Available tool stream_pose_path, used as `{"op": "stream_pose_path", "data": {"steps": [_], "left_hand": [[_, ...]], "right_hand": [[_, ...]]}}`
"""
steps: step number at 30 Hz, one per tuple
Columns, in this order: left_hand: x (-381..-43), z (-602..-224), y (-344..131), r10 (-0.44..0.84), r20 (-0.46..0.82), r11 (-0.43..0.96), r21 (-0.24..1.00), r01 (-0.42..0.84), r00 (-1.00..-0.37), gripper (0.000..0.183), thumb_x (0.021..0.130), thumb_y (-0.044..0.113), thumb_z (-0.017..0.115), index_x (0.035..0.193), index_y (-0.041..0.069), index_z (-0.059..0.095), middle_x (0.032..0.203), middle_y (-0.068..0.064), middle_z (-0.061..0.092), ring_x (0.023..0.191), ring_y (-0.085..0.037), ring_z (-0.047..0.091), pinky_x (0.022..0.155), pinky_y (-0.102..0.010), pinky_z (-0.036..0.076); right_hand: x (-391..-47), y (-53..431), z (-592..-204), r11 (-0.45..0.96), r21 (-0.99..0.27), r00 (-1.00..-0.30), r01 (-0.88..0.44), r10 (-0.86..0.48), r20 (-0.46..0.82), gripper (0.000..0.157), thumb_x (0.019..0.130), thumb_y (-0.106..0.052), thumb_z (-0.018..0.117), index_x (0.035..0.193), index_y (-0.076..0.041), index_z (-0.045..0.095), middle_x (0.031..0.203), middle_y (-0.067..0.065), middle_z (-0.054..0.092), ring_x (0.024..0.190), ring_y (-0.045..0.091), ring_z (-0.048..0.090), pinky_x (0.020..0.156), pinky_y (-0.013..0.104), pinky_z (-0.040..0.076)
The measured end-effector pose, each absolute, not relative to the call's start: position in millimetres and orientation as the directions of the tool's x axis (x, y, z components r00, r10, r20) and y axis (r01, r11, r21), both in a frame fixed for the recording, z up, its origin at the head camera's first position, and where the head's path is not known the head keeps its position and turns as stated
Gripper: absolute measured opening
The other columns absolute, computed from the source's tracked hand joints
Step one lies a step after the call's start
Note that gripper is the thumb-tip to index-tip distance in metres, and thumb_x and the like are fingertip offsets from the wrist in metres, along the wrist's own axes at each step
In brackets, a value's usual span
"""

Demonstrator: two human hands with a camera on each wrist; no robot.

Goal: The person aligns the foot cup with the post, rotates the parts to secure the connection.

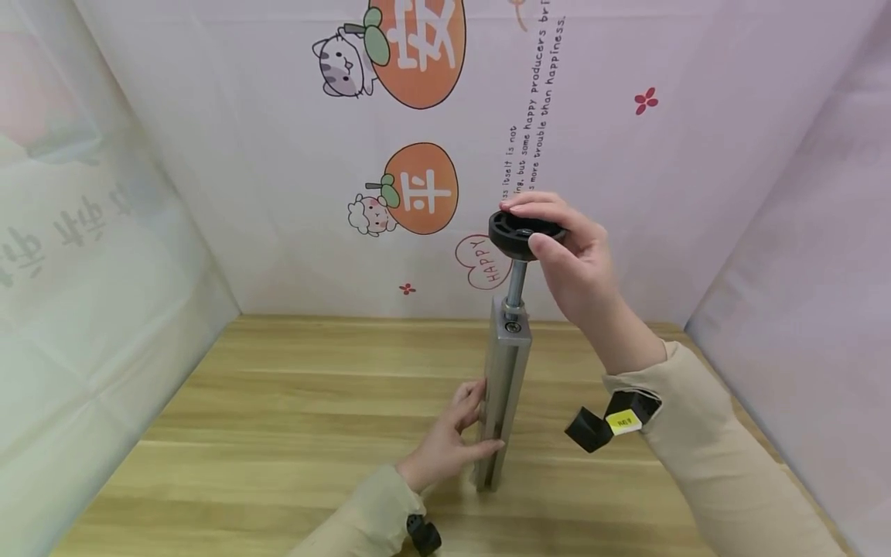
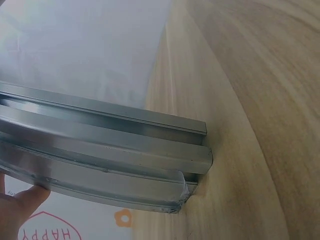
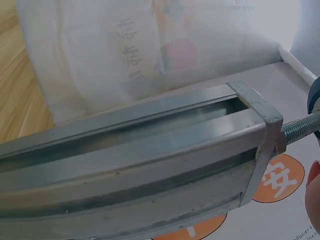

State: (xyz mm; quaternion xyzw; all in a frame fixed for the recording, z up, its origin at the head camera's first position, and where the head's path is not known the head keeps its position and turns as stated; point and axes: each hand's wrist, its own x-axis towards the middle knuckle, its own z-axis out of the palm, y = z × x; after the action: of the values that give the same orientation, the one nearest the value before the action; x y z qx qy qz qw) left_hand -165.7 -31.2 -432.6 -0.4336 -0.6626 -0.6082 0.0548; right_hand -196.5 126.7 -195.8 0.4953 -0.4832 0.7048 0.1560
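Note:
A slotted aluminium profile [image 1: 503, 394] stands upright on the wooden table, its lower end touching the wood in the left wrist view. From its end plate [image 3: 257, 107] rises a threaded rod [image 1: 516, 285] with a nut at the base, topped by a round black foot [image 1: 513, 238]. My left hand [image 1: 448, 441] grips the profile low down, thumb on the near side and fingers behind. Up top, my right hand [image 1: 574, 255] holds the black foot, thumb on the near rim and fingers over the far rim. Part of the foot is hidden by that hand.
Under everything lies a wooden table [image 1: 292, 418]. White printed cloth [image 1: 278, 155] hangs behind it and along both sides. Each wrist carries a black camera mount; the right one has a yellow label [image 1: 623, 422].

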Motion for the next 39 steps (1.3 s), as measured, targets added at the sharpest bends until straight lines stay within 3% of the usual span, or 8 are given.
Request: {"op": "stream_pose_path", "data": {"steps": [5,10,15,17,22,32,39], "left_hand": [[-165,-433,-31,0.506,0.593,-0.118,0.767,0.63,-0.626,0.098,0.084,-0.006,0.066,0.152,0.031,0.007,0.134,-0.02,0.03,0.125,-0.008,0.034,0.099,-0.031,0.044],[-165,-434,-31,0.51,0.595,-0.123,0.765,0.632,-0.621,0.098,0.084,-0.006,0.065,0.152,0.031,0.006,0.134,-0.02,0.03,0.125,-0.008,0.032,0.098,-0.03,0.043],[-165,-434,-31,0.508,0.609,-0.138,0.756,0.64,-0.609,0.098,0.084,-0.007,0.065,0.151,0.031,0.006,0.133,-0.021,0.03,0.124,-0.007,0.032,0.097,-0.029,0.044],[-165,-434,-30,0.506,0.613,-0.136,0.751,0.646,-0.607,0.098,0.084,-0.007,0.065,0.152,0.03,0.006,0.133,-0.021,0.03,0.124,-0.007,0.033,0.097,-0.029,0.044],[-164,-434,-31,0.505,0.603,-0.118,0.757,0.642,-0.617,0.098,0.084,-0.007,0.065,0.152,0.03,0.005,0.134,-0.021,0.03,0.125,-0.008,0.033,0.099,-0.031,0.043],[-163,-434,-29,0.5,0.625,-0.137,0.74,0.658,-0.599,0.1,0.083,-0.008,0.066,0.151,0.032,0.004,0.133,-0.021,0.03,0.124,-0.008,0.034,0.097,-0.03,0.045],[-164,-432,-30,0.503,0.615,-0.119,0.745,0.656,-0.607,0.101,0.083,-0.008,0.065,0.151,0.034,0.003,0.134,-0.02,0.03,0.125,-0.007,0.033,0.098,-0.033,0.044]], "right_hand": [[-192,129,-195,-0.308,-0.544,-0.494,-0.781,-0.229,0.839,0.033,0.086,0.0,0.051,0.102,-0.02,0.071,0.111,0.002,0.062,0.105,0.021,0.056,0.081,0.024,0.054],[-187,129,-194,-0.16,-0.522,-0.489,-0.838,-0.203,0.848,0.028,0.086,-0.004,0.057,0.1,-0.023,0.072,0.11,-0.002,0.061,0.104,0.021,0.056,0.081,0.022,0.053],[-181,127,-189,0.008,-0.458,-0.45,-0.889,-0.2,0.87,0.018,0.085,-0.002,0.059,0.096,0.005,0.071,0.108,-0.007,0.059,0.103,0.019,0.053,0.078,0.019,0.05],[-179,126,-187,0.109,-0.399,-0.414,-0.91,-0.204,0.887,0.018,0.083,-0.002,0.061,0.094,0.011,0.068,0.106,-0.003,0.059,0.1,0.016,0.053,0.075,0.018,0.048],[-177,124,-185,0.305,-0.258,-0.327,-0.917,-0.202,0.923,0.015,0.079,-0.004,0.066,0.091,0.005,0.071,0.099,0.018,0.06,0.094,0.014,0.054,0.073,0.016,0.046],[-176,125,-188,0.345,-0.228,-0.308,-0.91,-0.198,0.93,0.017,0.078,-0.007,0.067,0.091,0.003,0.072,0.096,0.021,0.058,0.089,0.014,0.056,0.072,0.014,0.046],[-175,129,-183,0.352,-0.222,-0.326,-0.909,-0.27,0.906,0.02,0.077,-0.005,0.068,0.095,0.003,0.071,0.1,0.022,0.058,0.095,0.016,0.054,0.077,0.017,0.045]]}}
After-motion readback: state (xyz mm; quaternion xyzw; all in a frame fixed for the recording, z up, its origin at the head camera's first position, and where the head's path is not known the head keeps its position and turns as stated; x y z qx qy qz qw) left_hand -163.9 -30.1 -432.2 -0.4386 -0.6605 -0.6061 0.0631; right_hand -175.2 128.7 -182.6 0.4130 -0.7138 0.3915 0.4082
